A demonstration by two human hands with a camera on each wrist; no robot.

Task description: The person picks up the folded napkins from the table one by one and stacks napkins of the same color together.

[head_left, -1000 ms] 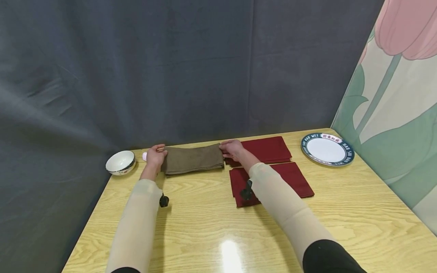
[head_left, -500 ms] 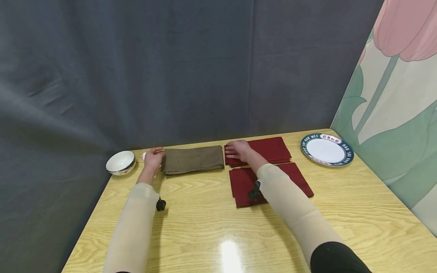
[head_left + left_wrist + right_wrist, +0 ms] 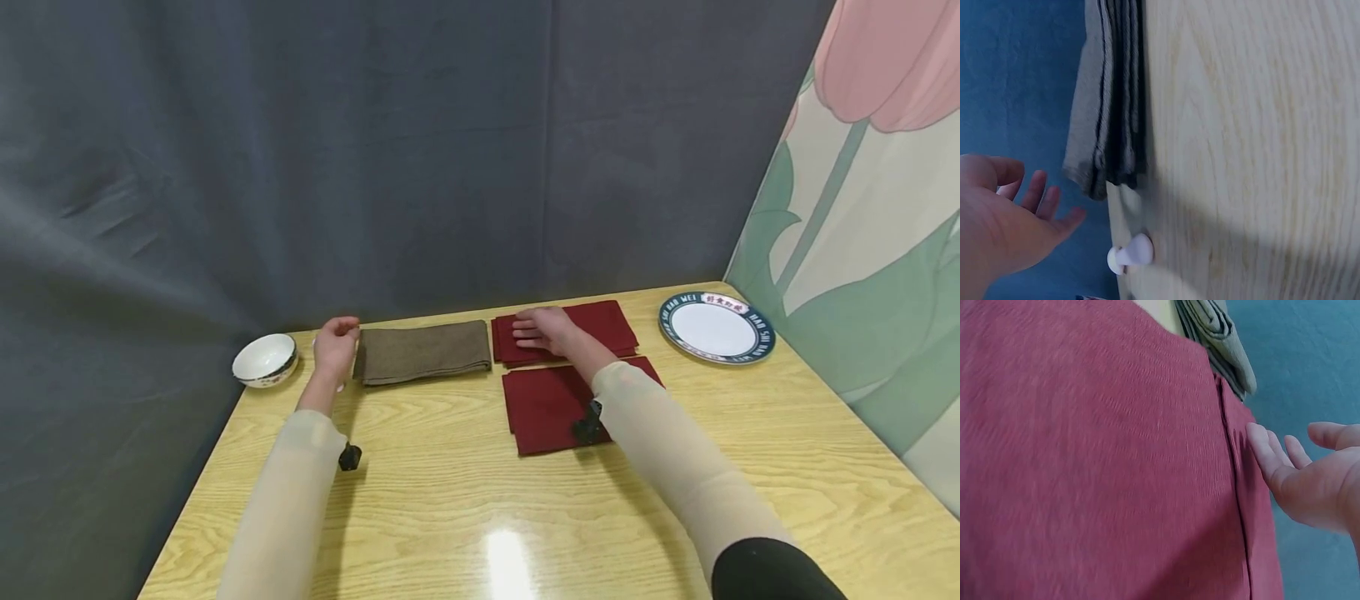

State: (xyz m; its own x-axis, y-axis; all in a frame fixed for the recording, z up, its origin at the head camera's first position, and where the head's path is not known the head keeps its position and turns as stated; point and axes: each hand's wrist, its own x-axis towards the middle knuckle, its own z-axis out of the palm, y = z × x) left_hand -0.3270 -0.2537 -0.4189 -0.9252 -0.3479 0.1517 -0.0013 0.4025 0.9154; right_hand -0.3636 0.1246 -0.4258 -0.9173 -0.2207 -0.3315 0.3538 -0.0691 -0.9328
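Observation:
A folded brown cloth (image 3: 423, 353) lies flat at the back of the table, its stacked layers showing in the left wrist view. Just off its left end is my left hand (image 3: 335, 348), fingers loosely bent and holding nothing. My right hand (image 3: 549, 328) hovers over or lightly touches the back folded red cloth (image 3: 603, 327); which of these I cannot tell. Its fingers are extended and relaxed, with nothing between them. Below my right forearm lies a second folded red cloth (image 3: 543, 408), partly covered by the sleeve.
A white bowl (image 3: 264, 358) with a dark rim stands at the back left. At the back right is a white plate (image 3: 716, 327) with a lettered blue-green rim. A small white knobbed object (image 3: 1132, 253) sits beside my left hand. A dark curtain (image 3: 450, 167) hangs behind the table.
Both hands have let go of the brown cloth's ends. My right hand has moved right over the back red cloth, and my left hand has drawn slightly left. The cloths stay put.

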